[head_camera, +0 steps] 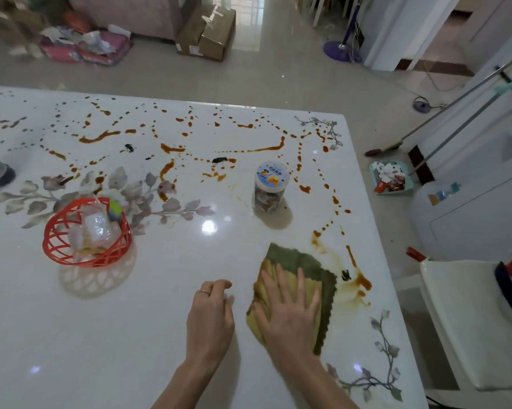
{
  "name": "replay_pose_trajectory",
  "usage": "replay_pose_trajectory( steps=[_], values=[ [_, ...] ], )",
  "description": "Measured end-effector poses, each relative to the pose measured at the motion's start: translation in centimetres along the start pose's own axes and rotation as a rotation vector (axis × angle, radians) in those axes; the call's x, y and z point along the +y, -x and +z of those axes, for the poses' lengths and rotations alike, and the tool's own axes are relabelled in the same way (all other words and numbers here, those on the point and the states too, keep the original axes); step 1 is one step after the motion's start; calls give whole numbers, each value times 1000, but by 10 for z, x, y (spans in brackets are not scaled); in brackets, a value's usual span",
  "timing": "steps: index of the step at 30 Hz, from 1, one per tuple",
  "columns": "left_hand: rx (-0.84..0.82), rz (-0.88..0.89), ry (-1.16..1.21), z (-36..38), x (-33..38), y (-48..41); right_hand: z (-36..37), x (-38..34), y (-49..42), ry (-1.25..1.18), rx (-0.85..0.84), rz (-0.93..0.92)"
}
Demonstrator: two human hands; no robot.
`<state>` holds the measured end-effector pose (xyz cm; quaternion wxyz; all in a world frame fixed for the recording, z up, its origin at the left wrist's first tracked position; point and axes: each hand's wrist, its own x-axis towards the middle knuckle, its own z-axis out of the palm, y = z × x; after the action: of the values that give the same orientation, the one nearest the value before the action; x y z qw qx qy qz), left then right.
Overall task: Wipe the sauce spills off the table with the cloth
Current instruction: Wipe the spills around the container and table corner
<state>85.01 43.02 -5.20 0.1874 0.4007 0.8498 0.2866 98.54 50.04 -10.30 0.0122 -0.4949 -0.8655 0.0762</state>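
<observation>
- Most of the sauce spills (266, 149) are yet to be wiped: brown drips and streaks run across the far half of the table (166, 335) and down its right edge, so you are early in the wiping step.
- Your right hand (288, 308) lies flat and fully spread, palm down, pressing the green-and-yellow cloth (296, 261) onto the table near the right edge; it pins the cloth rather than gripping it.
- Your left hand (210, 317) rests on bare table just beside the cloth, fingers loosely curled and holding nothing; whether the fingertips actually touch the surface is hard to tell.
- Just right of the cloth sits a smeared orange patch (355, 286) with a small dark speck, apparently only half wiped.
- Next, I judge you should slide the cloth rightward over that smear with steady downward pressure, then work up the line of drips along the edge.
- Further up, the clear snack jar (270, 187) stands among the drips and the red basket (86, 231) sits to the left; you will likely need to lift or shift the jar to clean around it.
</observation>
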Motion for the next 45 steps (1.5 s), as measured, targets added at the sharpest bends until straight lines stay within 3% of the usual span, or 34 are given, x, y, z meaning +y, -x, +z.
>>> replay_pose_trajectory(
  steps=[4, 9, 15, 21, 27, 33, 39, 45],
  values=[
    [-46, 60, -11, 9, 13, -1, 2, 23, -10, 32, 5, -132],
    [-94, 117, -1, 23, 27, 2, -2, 32, -34, -3, 53, 79],
    [-134, 131, -1, 30, 36, 11, 4, 52, 19, 7, 58, -97],
    [-158, 149, -20, 30, 34, 15, -1, 78, -12, 7, 91, 187],
    [-188, 160, -5, 37, 41, 19, -1, 90, 36, -10, 51, -17],
    [-210, 199, -12, 49, 49, 23, -6, 110, 3, -37, 66, 223],
    [-226, 205, -18, 60, 60, 34, -2, 106, 72, -30, 25, -12],
    [-195, 202, -61, 73, 74, 43, -7, 111, 67, -39, 11, 54]
  ],
)
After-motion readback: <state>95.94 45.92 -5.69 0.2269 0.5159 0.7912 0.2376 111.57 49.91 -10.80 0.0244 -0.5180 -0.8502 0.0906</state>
